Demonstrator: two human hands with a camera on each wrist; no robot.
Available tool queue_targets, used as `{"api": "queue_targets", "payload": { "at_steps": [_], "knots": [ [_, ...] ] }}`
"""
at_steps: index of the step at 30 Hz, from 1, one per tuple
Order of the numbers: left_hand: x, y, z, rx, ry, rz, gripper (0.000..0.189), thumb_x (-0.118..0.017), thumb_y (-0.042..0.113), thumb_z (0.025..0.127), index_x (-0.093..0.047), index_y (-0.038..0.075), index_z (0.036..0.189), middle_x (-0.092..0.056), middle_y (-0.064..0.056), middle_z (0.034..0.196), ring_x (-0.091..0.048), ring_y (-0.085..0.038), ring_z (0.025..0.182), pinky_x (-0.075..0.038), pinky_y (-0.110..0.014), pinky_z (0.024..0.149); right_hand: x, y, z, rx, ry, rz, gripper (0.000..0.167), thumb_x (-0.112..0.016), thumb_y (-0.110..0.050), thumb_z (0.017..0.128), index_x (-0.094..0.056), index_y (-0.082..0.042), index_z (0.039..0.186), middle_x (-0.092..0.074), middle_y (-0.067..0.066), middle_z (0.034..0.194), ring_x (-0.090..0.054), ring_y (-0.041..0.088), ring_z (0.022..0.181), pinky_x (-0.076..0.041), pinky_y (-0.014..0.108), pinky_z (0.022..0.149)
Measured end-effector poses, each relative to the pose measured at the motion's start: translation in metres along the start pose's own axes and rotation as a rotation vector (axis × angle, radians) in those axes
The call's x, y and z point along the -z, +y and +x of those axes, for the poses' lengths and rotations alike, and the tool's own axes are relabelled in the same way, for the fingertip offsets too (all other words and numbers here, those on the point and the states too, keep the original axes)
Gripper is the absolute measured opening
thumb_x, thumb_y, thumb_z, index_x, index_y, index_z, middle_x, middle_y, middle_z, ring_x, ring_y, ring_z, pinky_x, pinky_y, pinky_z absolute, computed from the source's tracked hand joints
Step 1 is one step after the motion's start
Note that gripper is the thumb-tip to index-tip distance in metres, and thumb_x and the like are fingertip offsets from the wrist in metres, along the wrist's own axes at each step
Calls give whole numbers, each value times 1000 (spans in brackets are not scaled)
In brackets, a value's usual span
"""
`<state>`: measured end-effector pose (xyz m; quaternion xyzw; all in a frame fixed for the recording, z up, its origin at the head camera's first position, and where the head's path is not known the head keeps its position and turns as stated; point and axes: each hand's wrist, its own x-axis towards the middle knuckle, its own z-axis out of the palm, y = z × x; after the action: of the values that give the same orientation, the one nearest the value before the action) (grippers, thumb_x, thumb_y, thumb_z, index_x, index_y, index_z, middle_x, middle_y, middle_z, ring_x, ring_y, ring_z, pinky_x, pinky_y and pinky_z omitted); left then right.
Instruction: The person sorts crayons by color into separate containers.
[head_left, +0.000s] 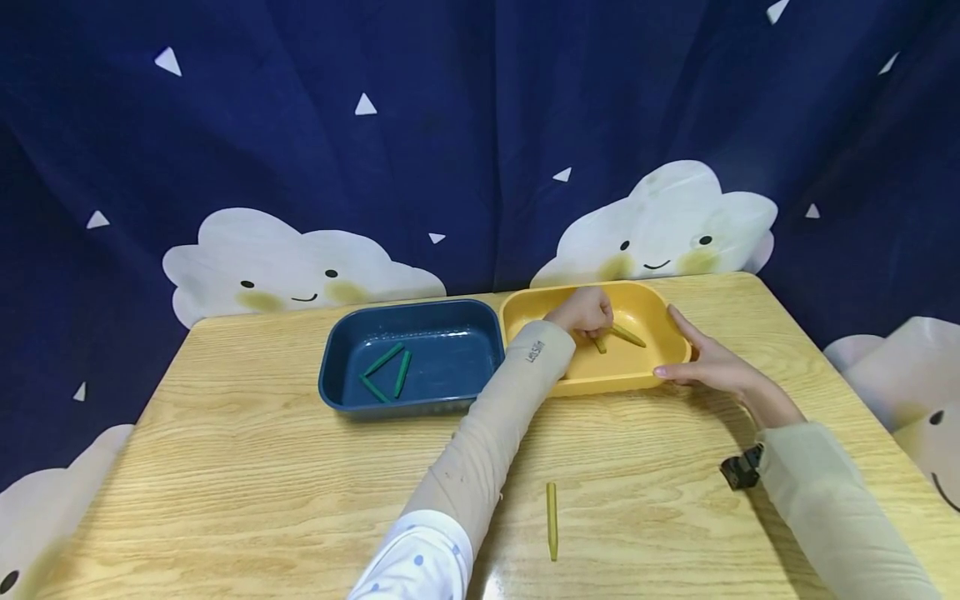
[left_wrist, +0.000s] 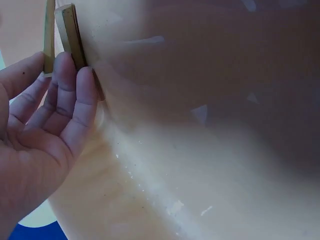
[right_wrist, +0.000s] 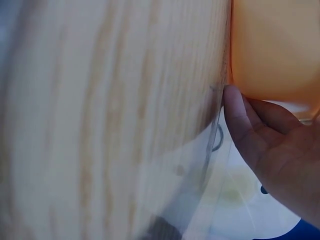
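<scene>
My left hand (head_left: 585, 310) reaches into the yellow tray (head_left: 600, 385), its fingers curled. In the left wrist view, thumb and fingertips pinch the end of a yellow crayon (left_wrist: 48, 40). Another thick yellow crayon (left_wrist: 71, 35) stands out just past the fingertips, and a third is partly hidden behind them. From the head view, a yellow crayon (head_left: 628, 335) lies on the tray floor beside the hand. My right hand (head_left: 712, 365) grips the tray's near right corner, thumb at the front wall and fingers along the right side.
Left of the yellow tray, and close against it, stands a dark blue tray (head_left: 416, 407) with 3 green crayons (head_left: 402, 373) inside. One yellow crayon (head_left: 552, 521) lies on the wooden table (head_left: 247, 483) near the front. A patterned blue curtain (head_left: 420, 167) hangs behind.
</scene>
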<state>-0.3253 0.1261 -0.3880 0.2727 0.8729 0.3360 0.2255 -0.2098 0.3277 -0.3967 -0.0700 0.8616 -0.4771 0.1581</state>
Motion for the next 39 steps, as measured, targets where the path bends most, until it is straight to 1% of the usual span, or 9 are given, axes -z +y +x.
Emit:
{"api": "queue_targets", "payload": {
  "at_steps": [5,10,15,20,24,28,30,34,39],
  "knots": [
    [0,1,1,105,-18,63,15,-49,1,87,-63,5,89,-47,-3,53,-44,-11,45,-36,-20,41,-1,1,2,-3,-13,22,106,-69,-20,81,16,-21,144,12,18,149,-54,12,72,-46,26,64],
    [2,6,-1,151,-33,132,32,-47,7,91,-59,13,120,-61,-7,71,-54,-14,55,-43,-21,46,0,3,4,-2,-26,34,106,-69,-19,82,17,-20,144,8,19,148,-53,14,67,-46,28,62],
    [6,13,1,124,-10,140,34,-51,5,90,-57,11,123,-63,-4,97,-62,-16,64,-47,-23,51,3,4,5,-11,-25,32,106,-69,-19,82,18,-20,143,4,22,147,-53,14,68,-46,28,63],
    [15,21,1,81,-3,128,29,-57,8,89,-59,7,118,-64,-9,94,-63,-20,70,-50,-26,59,4,4,7,-24,-23,35,106,-68,-19,82,18,-21,143,-31,27,128,-53,17,68,-46,30,63],
    [25,27,-5,16,18,74,26,-58,9,89,-60,4,114,-62,-7,94,-65,-21,77,-51,-28,66,6,4,9,-26,-25,35,105,-67,-18,83,18,-22,143,-47,20,103,-53,17,65,-46,31,62],
    [36,30,-8,-28,33,5,26,-57,9,89,-60,1,114,-63,-6,93,-63,-17,72,-50,-28,65,8,5,13,-24,-34,31,104,-66,-17,84,19,-22,143,-53,20,99,-53,17,66,-46,31,62],
    [41,30,-8,-49,34,-15,26,-58,9,89,-60,1,114,-63,-6,92,-61,-15,69,-49,-27,63,9,6,15,-29,-35,23,104,-67,-19,84,19,-21,143,-48,28,114,-55,17,69,-46,30,64],
    [47,30,-11,-82,42,-47,25,-59,9,88,-61,2,112,-63,-5,91,-61,-15,68,-50,-27,64,12,8,18,-31,-34,1,104,-66,-20,84,20,-22,142,-3,32,144,-56,16,76,-47,29,68],
    [52,27,-14,-105,73,-144,24,-59,7,87,-62,0,110,-63,-7,87,-63,-18,68,-51,-29,65,15,12,22,-23,-46,12,105,-67,-21,84,21,-21,142,-2,34,143,-58,14,79,-47,28,70]
  ]
}}
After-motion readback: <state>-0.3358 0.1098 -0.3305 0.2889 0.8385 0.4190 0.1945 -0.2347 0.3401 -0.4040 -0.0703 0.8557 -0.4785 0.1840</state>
